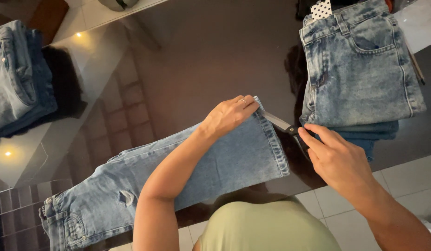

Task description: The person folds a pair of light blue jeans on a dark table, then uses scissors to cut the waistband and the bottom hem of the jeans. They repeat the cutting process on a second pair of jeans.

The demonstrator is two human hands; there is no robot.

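A dark, glossy, mirror-like table top (pixel 201 51) carries everything and reflects ceiling lights and a tiled wall. Across its near edge lies a pair of light-blue, faded denim jeans with a ripped patch at the knee (pixel 178 172), waistband at the near left corner, leg running right to a stitched hem (pixel 277 139) near the middle of the near edge. The hem looks whole and uncut, so as far as can be judged the cutting is not yet begun; the leg is only laid flat and pinned.

At the far right corner sits a stack of folded acid-washed blue jeans (pixel 359 79), darker pairs beneath it, with a small white dotted card (pixel 321 9) at its top. By the left edge lies another pile of folded mid-blue jeans (pixel 18 74), though whether it is on the table or beside it is unclear.

The left hand (pixel 229 116) lies flat, fingers stretched and together, pressing the far corner of the hem; a ring shows on one finger. The right hand (pixel 334 155) curls loosely around the black handles of a pair of steel scissors (pixel 283 125), whose blades, apparently together, point at the hem's far corner, just beside it.

Pale floor tiles (pixel 401 181) show beyond the table's near right edge, and a light green garment (pixel 266 227) covers the person's chest.
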